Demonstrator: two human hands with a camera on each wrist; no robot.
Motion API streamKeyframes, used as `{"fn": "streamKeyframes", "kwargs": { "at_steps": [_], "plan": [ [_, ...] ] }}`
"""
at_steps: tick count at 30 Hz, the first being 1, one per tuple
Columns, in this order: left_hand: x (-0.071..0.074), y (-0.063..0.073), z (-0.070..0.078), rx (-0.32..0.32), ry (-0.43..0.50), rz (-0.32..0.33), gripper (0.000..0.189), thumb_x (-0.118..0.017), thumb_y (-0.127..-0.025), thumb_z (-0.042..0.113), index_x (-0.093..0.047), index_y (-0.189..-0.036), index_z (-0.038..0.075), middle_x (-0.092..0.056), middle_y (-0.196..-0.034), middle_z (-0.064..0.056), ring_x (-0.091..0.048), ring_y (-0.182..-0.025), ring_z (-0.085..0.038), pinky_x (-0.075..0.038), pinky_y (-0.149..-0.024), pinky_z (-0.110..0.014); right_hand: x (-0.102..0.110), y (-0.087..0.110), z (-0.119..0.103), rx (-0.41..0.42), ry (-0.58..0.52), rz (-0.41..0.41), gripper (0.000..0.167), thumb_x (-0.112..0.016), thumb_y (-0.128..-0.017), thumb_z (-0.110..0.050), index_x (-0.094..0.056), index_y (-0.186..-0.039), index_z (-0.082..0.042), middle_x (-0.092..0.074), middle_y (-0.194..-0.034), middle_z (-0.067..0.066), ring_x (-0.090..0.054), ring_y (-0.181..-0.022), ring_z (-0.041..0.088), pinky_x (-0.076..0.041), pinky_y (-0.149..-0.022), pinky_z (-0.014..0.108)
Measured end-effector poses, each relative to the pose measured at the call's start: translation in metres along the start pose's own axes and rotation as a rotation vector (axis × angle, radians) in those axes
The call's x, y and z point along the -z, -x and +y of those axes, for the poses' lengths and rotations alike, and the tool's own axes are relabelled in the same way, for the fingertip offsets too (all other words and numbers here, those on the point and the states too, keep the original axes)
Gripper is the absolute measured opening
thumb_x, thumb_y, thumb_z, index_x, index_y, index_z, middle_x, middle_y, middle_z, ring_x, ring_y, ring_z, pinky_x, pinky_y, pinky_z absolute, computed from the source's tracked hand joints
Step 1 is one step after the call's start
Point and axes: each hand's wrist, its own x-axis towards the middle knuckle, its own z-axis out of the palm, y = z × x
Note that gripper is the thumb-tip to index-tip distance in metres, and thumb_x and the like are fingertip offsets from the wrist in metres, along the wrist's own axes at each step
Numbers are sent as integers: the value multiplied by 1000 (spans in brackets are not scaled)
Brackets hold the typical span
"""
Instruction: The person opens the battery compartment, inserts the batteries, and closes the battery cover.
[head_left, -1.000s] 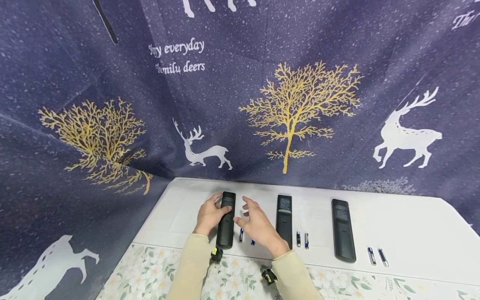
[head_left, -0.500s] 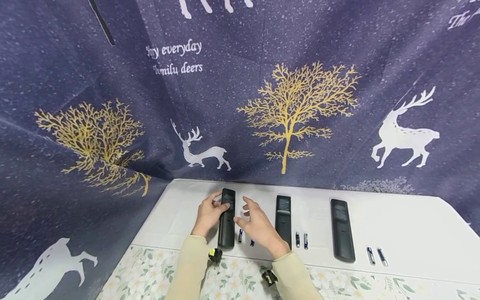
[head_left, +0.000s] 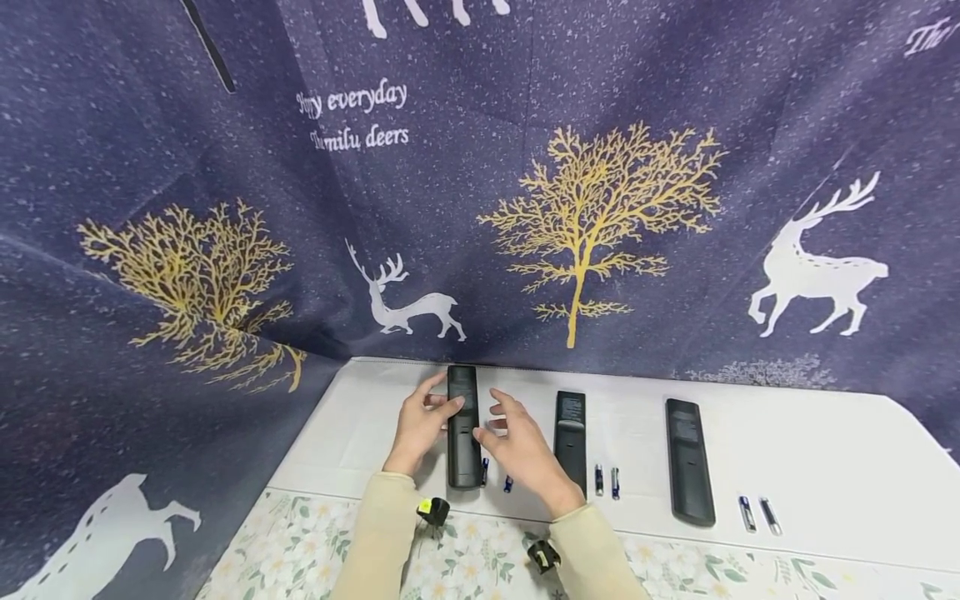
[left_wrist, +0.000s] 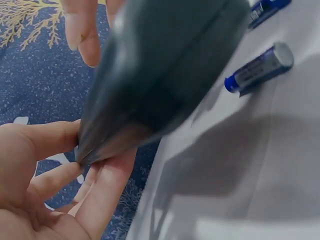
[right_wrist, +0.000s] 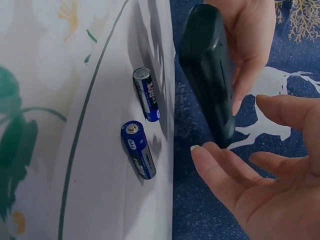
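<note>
In the head view my left hand (head_left: 418, 423) grips a black remote control (head_left: 464, 454) by its upper left side, thumb across it. The remote is raised off the table, its back with the small cover notch turned up. My right hand (head_left: 522, 446) is beside it with fingers spread, the thumb tip right at the remote's edge near the notch. From the right wrist view, the remote (right_wrist: 207, 65) stands tilted above the right hand's fingertips (right_wrist: 200, 155). Two blue and silver batteries (right_wrist: 138, 150) lie under and beside it on the white table.
To the right lie a second remote (head_left: 570, 450), partly behind the right hand's wrist, and a third remote (head_left: 690, 467). Pairs of batteries (head_left: 607, 482) and batteries (head_left: 759, 515) lie next to them. A dark patterned curtain (head_left: 480, 200) rises behind the table; floral cloth (head_left: 480, 550) covers its front.
My left hand has lifted the remote, moving it slightly up and right, and its back has turned more toward the head view. The right hand stays in nearly the same place.
</note>
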Motion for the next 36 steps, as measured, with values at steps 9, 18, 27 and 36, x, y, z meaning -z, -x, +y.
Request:
{"fn": "streamKeyframes", "kwargs": {
  "at_steps": [9, 18, 27, 36],
  "plan": [
    [-4, -1, 3, 5, 46, 1, 64, -79, -99, 18, -54, -157, 15, -63, -119, -20, -72, -80, -22, -64, -70, -37, 4, -1, 3, 30, -16, 6, 66, -74, -102, -18, -44, -160, -6, -57, -141, 22, -68, -115, 34, -60, -91, 50],
    [-7, 1, 8, 10, 103, -8, 65, -79, -99, 18, -52, -159, 15, -62, -121, -21, -73, -84, -24, -65, -76, -43, 4, 1, 5, 74, -37, 11, 60, -75, -101, -16, -51, -156, -9, -59, -138, 24, -70, -109, 32, -62, -85, 46],
    [-3, 6, 7, 6, 143, -3, 64, -80, -99, 21, -54, -158, 21, -64, -126, -21, -74, -93, -28, -65, -80, -44, 2, 5, 6, 103, -24, -46, 42, -76, -102, -19, -64, -142, -15, -58, -140, 12, -69, -102, 24, -60, -81, 38],
    [-3, 7, 8, -1, 145, 5, 64, -80, -99, 23, -55, -157, 27, -63, -127, -18, -73, -96, -27, -64, -83, -43, 3, 7, 1, 142, 17, -50, 36, -78, -100, -14, -68, -134, -14, -59, -134, 12, -69, -96, 23, -59, -74, 30]
  ]
}}
